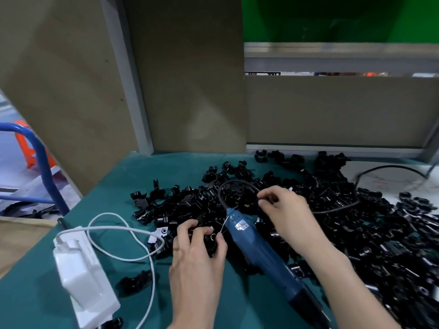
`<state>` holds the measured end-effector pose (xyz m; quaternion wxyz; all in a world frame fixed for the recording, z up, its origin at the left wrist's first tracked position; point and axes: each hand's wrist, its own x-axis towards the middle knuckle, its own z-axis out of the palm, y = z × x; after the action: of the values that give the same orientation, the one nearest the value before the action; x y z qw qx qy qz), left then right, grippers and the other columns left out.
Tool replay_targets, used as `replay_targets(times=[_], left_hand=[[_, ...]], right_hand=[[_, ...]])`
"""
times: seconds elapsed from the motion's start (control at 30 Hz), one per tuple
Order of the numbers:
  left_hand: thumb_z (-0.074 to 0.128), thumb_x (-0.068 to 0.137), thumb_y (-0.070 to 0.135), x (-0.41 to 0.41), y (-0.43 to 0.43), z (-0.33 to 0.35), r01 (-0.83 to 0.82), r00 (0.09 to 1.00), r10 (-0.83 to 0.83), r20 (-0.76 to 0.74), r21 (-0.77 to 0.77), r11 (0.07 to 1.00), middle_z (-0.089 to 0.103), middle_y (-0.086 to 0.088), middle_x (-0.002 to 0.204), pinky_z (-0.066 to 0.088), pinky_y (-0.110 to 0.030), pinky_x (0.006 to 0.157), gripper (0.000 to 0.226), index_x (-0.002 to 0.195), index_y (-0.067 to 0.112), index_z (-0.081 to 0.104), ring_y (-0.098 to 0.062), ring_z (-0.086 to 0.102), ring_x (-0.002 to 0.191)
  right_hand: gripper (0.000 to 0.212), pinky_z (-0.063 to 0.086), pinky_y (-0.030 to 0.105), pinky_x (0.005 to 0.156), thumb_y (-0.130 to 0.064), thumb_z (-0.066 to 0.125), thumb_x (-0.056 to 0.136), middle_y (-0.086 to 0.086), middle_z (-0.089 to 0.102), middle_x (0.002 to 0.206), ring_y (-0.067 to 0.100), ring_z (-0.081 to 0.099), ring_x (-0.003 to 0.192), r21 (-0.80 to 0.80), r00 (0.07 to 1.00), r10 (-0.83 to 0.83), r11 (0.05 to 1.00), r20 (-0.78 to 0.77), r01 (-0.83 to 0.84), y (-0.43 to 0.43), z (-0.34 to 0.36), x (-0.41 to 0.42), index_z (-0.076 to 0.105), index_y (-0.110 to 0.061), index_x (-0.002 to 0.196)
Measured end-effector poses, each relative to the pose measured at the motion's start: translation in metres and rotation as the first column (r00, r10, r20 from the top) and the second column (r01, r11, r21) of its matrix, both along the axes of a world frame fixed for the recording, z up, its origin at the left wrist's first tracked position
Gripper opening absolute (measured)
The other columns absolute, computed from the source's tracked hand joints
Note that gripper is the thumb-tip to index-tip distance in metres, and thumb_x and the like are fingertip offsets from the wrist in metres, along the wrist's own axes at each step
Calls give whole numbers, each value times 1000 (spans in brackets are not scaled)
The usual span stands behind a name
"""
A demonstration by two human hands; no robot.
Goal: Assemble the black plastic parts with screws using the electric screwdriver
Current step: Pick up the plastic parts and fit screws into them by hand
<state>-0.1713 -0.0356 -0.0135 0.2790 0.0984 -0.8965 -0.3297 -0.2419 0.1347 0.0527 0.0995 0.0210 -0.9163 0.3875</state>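
Screwdriver: the blue electric screwdriver [256, 248] lies flat on the green tabletop [123, 186], with no hand on it.
Left hand [197, 257]: just left of the screwdriver, grip clamped round one black part [210, 241].
Right hand [282, 210]: just right of the screwdriver, fingertips pinched together. I cannot tell on what.
Pile [356, 222]: more black parts behind the screwdriver.
Do it well: hold the part still, hole up, then lift the screwdriver.

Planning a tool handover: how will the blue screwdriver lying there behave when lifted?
Probably rigid and heavy: the blue screwdriver has a thick, hard-looking body. Its black cord loops over the black parts, so it may snag or drag. The rounded barrel might roll.
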Motion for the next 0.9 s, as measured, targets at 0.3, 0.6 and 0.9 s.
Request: replay_targets(times=[0.3, 0.6, 0.9], left_hand=[[52, 87, 63, 3, -3, 6, 65, 989, -34, -142, 218, 974, 51, 22, 100, 40, -27, 59, 31, 91, 32, 55, 6, 55, 84], [50, 86, 78, 9, 7, 6, 226, 950, -164, -267, 220, 949, 69, 24, 92, 54, -25, 70, 37, 82, 42, 58, -6, 63, 67], [49, 84, 81, 7, 10, 80, 310, 936, -32, -351, 775, 551, 49, 12, 57, 52, -33, 64, 45, 86, 38, 58, -11, 51, 54]], right_hand=[[43, 63, 29, 68, -1, 60, 79, 25, 75, 104, 27, 77, 86, -986, 966, 200, 33, 166, 162, 60, -11, 72, 65, -1, 122], [39, 61, 27, 69, -9, 55, 86, 12, 74, 100, 17, 71, 77, -991, 955, 278, -52, 104, 123, 69, -32, 62, 78, -12, 118], [21, 60, 23, 71, -15, 69, 87, 12, 75, 116, 15, 73, 83, -993, 960, 268, 100, 82, 58, 63, -28, 61, 82, -13, 103]])
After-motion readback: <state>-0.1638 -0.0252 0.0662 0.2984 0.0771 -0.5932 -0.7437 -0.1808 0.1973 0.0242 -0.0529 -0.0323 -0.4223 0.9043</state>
